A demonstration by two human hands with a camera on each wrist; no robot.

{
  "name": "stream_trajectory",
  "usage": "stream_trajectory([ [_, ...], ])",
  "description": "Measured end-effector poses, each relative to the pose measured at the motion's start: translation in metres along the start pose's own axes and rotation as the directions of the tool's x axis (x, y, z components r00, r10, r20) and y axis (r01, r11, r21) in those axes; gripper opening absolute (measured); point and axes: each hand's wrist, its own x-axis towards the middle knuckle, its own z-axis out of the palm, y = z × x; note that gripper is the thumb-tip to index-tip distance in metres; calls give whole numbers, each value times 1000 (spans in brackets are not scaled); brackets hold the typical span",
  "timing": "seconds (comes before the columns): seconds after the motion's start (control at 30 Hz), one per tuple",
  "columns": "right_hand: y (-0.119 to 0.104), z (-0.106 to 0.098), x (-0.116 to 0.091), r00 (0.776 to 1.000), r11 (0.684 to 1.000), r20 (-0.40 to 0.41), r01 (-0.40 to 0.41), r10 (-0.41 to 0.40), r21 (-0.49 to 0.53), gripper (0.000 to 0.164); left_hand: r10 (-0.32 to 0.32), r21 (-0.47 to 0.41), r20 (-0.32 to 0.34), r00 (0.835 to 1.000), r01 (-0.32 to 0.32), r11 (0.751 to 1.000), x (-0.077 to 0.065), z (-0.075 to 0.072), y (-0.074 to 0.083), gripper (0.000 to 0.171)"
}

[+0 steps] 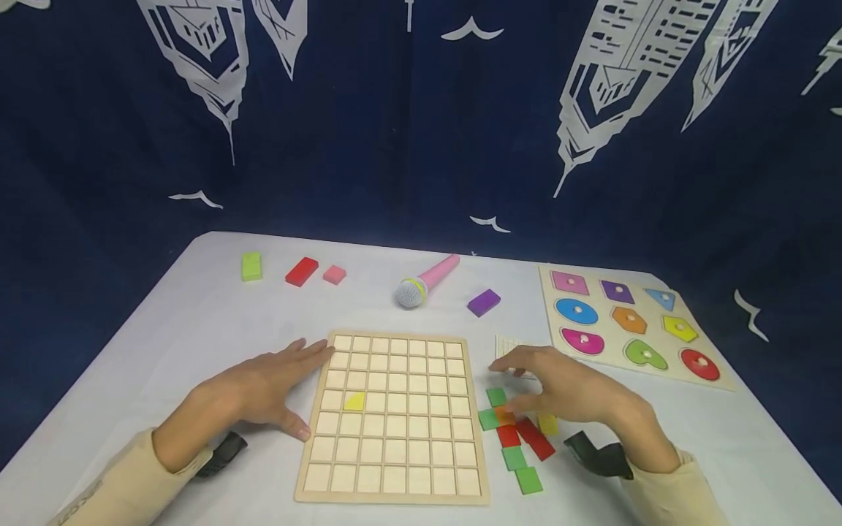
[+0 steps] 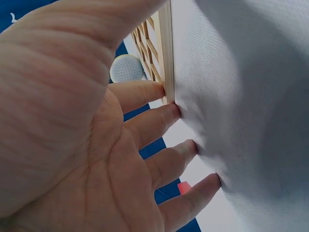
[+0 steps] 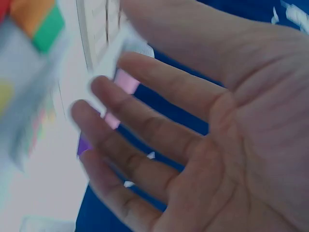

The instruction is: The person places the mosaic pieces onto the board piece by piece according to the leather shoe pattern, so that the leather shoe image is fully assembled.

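Note:
A wooden grid board (image 1: 392,504) lies flat on the white table. In one of its cells sits a yellow quarter-round piece (image 1: 355,401). My left hand (image 1: 266,383) is spread at the board's left side, fingertips and thumb at its edge, with fingers straight in the left wrist view. Right of the board, my right hand (image 1: 559,383) is over a loose group of square tiles, including a green tile (image 1: 528,481), a red tile (image 1: 535,438) and an orange tile (image 1: 504,416). Its fingers (image 3: 159,130) are loosely extended, and the palm holds nothing. A yellow tile (image 1: 547,424) is partly hidden beneath this hand.
A printed card (image 1: 509,345) shows behind the right hand. A shape puzzle board (image 1: 612,356) lies at the right. Toward the back are a toy microphone (image 1: 427,281), a purple block (image 1: 484,302), a red block (image 1: 302,272), a pink block (image 1: 334,275) and a lime block (image 1: 251,266).

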Motion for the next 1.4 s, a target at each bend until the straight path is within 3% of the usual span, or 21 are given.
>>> stream_trajectory([
  [0.1, 15, -11, -5, 996, 995, 20, -86, 85, 45, 47, 0, 1, 0, 1000, 0, 1000, 0, 0, -1, 120],
  [0.3, 35, -8, -1, 990, 992, 88, -112, 107, 64, 31, 5, 6, 1, 1000, -5, 1000, 1, 0, -1, 121],
  [0.7, 38, 8, 8, 970, 970, 63, -237, 234, 46, 28, 3, -2, 6, 1000, -3, 1000, 3, 1, -1, 121],
  [1.07, 37, 6, 9, 972, 972, 79, -227, 223, 58, 31, -13, -10, 10, 1000, 13, 1000, 2, 2, -2, 121],
  [1.4, 37, 0, 10, 992, 993, 29, -121, 121, 5, 24, -15, -7, 8, 1000, 15, 1000, 1, 0, -1, 120],
])
